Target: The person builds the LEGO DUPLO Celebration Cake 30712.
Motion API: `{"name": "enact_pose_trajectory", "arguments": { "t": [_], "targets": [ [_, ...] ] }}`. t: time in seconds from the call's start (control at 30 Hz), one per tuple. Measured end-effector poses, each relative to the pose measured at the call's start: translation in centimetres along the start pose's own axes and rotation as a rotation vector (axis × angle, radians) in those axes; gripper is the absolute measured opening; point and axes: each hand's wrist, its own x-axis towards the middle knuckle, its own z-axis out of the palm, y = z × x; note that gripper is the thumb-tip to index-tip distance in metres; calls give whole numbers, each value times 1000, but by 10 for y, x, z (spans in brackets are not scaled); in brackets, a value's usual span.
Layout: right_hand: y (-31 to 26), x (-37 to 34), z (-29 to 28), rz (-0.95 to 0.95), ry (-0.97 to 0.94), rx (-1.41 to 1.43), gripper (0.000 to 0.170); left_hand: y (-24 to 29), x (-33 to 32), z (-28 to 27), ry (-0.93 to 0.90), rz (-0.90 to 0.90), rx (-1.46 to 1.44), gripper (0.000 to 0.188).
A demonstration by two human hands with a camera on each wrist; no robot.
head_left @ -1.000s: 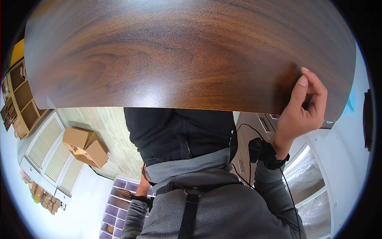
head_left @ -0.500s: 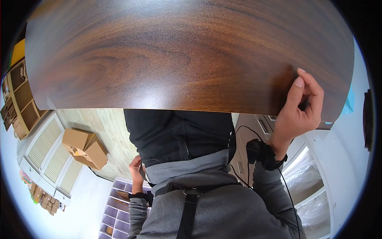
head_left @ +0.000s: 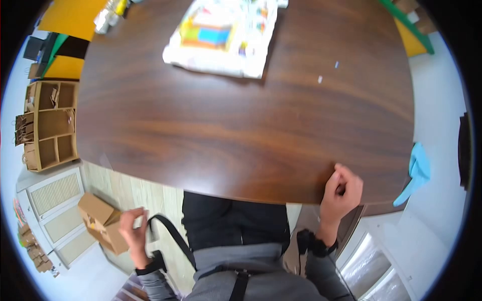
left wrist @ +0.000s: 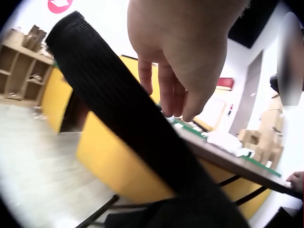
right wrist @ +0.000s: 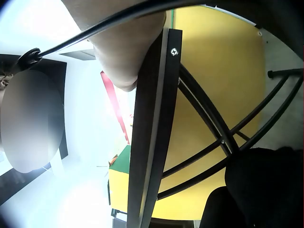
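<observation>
My left hand (head_left: 132,232) is raised left of my body, beyond the table's front edge, its fingers loosely bent and blurred. Close beside its fingertips, a black strap (head_left: 173,231) arcs up from my waist. In the left wrist view the strap (left wrist: 114,104) crosses in front of the hanging fingers, its free end at the upper left. Over the near right part of the brown table (head_left: 241,135), my right hand (head_left: 342,193) rests with thumb and forefinger tips close together and nothing visible between them.
Far back on the table lies a white package (head_left: 223,42) with colourful print. Two tiny pieces, one being a white bit (head_left: 320,79), lie right of it. A light blue cloth-like thing (head_left: 416,170) hangs at the right edge. An open cardboard box (head_left: 103,223) stands on the floor at left.
The left hand has come up and outward from beside my hip, and the strap now arcs out beside it. The head view has tilted up, bringing the package into sight. The right hand keeps its pose.
</observation>
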Motion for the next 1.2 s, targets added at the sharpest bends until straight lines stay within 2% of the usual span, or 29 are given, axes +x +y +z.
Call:
{"name": "enact_pose_trajectory", "arguments": {
  "t": [0.07, 0.13, 0.2, 0.27, 0.33, 0.37, 0.4, 0.47, 0.5, 0.57, 0.6, 0.67, 0.7, 0.8, 0.9, 0.93, 0.97, 1.07, 1.13, 1.2],
  "targets": [
    [1, 1, -2, -1, 1, -30, 14, 23, 61, -17, 150, 121, -29, 21],
    [-1, 2, -1, -9, 30, -20, 13, 53, 120, -26, 211, 288, -60, 26],
    [-2, 1, -2, -17, 63, -19, 13, 94, 175, -24, 236, 324, -193, 30],
    [-2, 2, -3, 11, 52, -34, 12, 117, 223, -11, 168, 305, -308, 41],
    [-5, 3, -2, 0, 86, -63, 11, 132, 262, 13, 20, 153, -583, 49],
    [-5, 5, -3, 9, 77, -83, 11, 131, 279, 32, -47, 172, -660, 53],
    [-5, 5, -4, -10, 132, -96, 11, 128, 295, 48, -62, 359, -543, 55],
    [-6, 4, -3, 44, 95, -87, 10, 141, 309, 53, -170, 343, -636, 56],
    [-6, 5, -2, 31, 137, -96, 10, 141, 318, 58, -146, 378, -652, 56],
    [-10, 5, 1, 60, 137, -92, 9, 129, 335, 73, -343, 343, -927, 53],
    [-13, 6, 3, 49, 160, -94, 9, 122, 341, 79, -328, 363, -934, 53],
    [-16, 4, 3, 97, 129, -125, 8, 112, 348, 96, -517, 208, -1333, 49],
    [-15, 4, 3, 110, 121, -134, 7, 108, 348, 105, -546, 126, -1410, 46],
    [-14, 4, 5, 119, 102, -166, 6, 109, 344, 91, -605, 98, -1450, 46],
    [-18, 9, 7, 171, 66, -180, 6, 109, 349, 94, -619, 145, -1504, 47],
    [-19, 12, 7, 199, 50, -188, 7, 107, 352, 96, -633, 161, -1547, 48],
    [-21, 14, 4, 319, -16, -145, 9, 107, 352, 96, -641, 160, -1559, 48],
    [-30, 24, 12, 242, -48, -122, 13, 106, 352, 95, -688, 105, -1578, 48],
    [-37, 34, 19, 292, -106, -55, 16, 106, 349, 95, -688, 103, -1592, 48],
    [-44, 48, 30, 246, -204, -28, 22, 107, 352, 97, -680, 112, -1597, 48]
  ]
}}
